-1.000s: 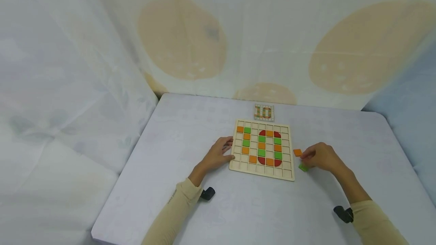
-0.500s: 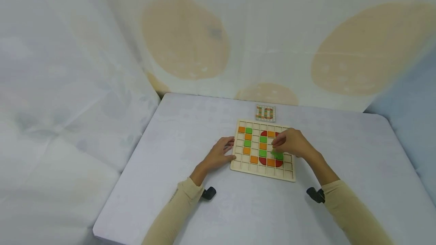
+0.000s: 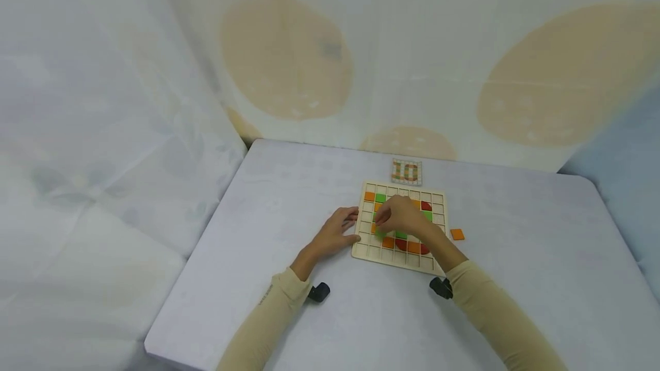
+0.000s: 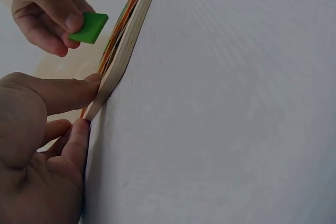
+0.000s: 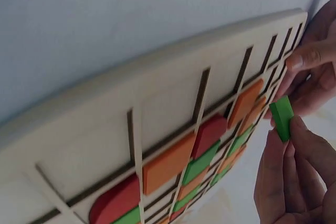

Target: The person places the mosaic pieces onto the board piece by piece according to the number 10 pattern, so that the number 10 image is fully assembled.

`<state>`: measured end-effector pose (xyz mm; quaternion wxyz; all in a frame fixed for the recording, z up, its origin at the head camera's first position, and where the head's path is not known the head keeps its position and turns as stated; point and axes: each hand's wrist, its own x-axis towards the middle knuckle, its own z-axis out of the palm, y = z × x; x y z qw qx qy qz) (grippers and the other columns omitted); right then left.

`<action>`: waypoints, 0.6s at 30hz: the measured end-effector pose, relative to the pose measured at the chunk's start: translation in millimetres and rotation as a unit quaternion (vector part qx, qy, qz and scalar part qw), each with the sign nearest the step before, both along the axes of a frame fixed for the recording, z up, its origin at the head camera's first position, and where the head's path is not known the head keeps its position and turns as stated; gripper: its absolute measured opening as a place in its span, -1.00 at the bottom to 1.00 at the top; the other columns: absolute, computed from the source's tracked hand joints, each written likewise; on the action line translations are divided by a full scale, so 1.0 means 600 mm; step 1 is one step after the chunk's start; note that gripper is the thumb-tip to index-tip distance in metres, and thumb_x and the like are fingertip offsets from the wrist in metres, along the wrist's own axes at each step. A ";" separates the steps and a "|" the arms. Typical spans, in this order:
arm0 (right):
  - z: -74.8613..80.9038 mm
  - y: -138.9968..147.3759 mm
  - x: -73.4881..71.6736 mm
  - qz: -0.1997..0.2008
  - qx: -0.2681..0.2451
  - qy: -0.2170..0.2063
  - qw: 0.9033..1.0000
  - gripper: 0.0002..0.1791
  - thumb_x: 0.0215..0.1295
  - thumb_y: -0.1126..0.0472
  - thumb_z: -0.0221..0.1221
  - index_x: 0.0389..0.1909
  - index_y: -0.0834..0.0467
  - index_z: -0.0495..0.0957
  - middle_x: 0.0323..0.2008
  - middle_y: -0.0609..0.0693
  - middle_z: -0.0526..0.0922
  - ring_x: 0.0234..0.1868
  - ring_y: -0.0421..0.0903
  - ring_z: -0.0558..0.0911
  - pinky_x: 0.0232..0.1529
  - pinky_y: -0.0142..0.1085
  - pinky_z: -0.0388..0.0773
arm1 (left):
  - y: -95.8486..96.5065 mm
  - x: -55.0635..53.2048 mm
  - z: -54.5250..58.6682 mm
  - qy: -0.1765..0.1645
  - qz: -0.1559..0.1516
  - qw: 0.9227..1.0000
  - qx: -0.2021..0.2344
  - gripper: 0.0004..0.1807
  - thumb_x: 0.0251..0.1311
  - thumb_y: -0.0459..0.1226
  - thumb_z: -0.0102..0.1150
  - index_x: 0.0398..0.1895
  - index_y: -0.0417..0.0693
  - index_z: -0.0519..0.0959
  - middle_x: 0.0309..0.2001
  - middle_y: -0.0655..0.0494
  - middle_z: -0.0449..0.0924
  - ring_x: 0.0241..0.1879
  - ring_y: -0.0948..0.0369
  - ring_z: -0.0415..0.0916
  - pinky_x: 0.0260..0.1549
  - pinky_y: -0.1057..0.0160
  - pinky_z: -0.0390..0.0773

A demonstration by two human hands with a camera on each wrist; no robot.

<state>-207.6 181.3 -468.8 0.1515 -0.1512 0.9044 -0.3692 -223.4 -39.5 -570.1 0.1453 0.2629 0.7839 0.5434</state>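
A pale wooden grid board (image 3: pixel 367 249) lies on the table, set with orange, green and red tiles. My left hand (image 3: pixel 332 235) rests at its left edge, thumb and fingertips touching the rim. Over the left part of the board, my right hand (image 3: pixel 404 214) pinches a green square tile (image 5: pixel 282 118) between thumb and fingers. In the left wrist view, this green tile (image 4: pixel 90 28) is tilted and held clear of the board. Part of the pattern is hidden under my right hand. One loose orange tile (image 3: pixel 457 234) lies just right of the board.
Behind the board lies a small pattern card (image 3: pixel 407 172) with a coloured grid printed on it. The white-covered table (image 3: pixel 304 173) meets a hanging curtain (image 3: pixel 412 73) at its back edge.
My right hand has picked up the green tile from beside the board and carried it leftward over the grid. My left hand stays at the board's edge.
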 end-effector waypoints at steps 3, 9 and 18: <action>-0.009 -0.009 0.000 0.000 0.008 -0.010 1.000 -0.87 0.03 0.38 0.41 -0.35 0.25 0.74 -0.45 -0.03 0.72 -0.44 -0.16 0.66 -0.38 -0.33 0.71 | 0.001 0.001 0.000 -0.002 -0.002 1.000 0.003 -0.16 0.11 -0.47 0.34 0.45 -0.18 0.15 0.29 0.02 0.25 0.29 0.19 0.27 0.30 0.48 0.29; -0.025 -0.019 0.003 0.007 0.023 0.005 1.000 -0.90 0.05 0.39 0.40 -0.37 0.23 0.74 -0.44 -0.04 0.71 -0.42 -0.18 0.65 -0.37 -0.34 0.72 | 0.000 0.004 0.001 -0.002 0.001 1.000 0.001 -0.16 0.11 -0.48 0.34 0.45 -0.17 0.16 0.28 0.04 0.25 0.29 0.20 0.27 0.29 0.49 0.29; -0.038 -0.026 0.016 0.004 0.043 0.065 0.997 -0.92 0.09 0.38 0.38 -0.38 0.18 0.74 -0.43 -0.10 0.70 -0.39 -0.21 0.64 -0.31 -0.33 0.71 | -0.002 0.003 0.000 -0.004 0.004 1.000 0.005 -0.17 0.11 -0.49 0.33 0.45 -0.18 0.16 0.29 0.03 0.25 0.28 0.19 0.28 0.29 0.49 0.30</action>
